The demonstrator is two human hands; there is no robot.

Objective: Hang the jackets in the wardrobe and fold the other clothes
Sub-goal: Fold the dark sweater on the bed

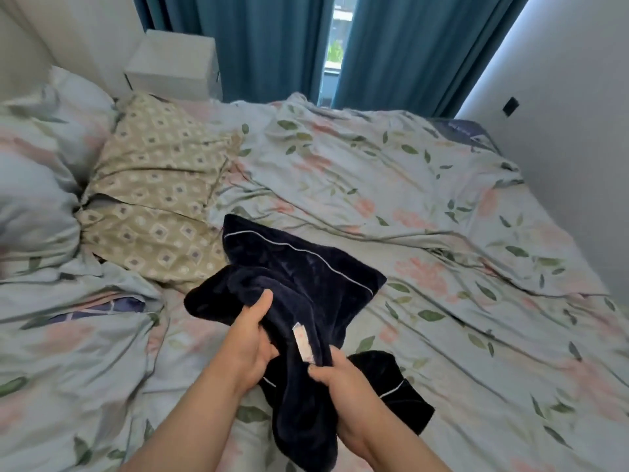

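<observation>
A dark navy plush garment with thin white piping [299, 274] lies partly on the bed and is bunched up between my hands. My left hand [252, 338] grips a fold of it, thumb on top. My right hand [337, 379] pinches the fabric just below a pale care label [303, 342]. The garment's lower part hangs down toward the bed's near edge, and one end spreads flat on the floral duvet [425, 185].
A beige diamond-patterned pillow [160, 192] lies left of the garment, with floral pillows [37, 185] at the far left. A white nightstand [173, 63] and teal curtains [272, 46] stand behind the bed. A white wall [578, 97] borders the right.
</observation>
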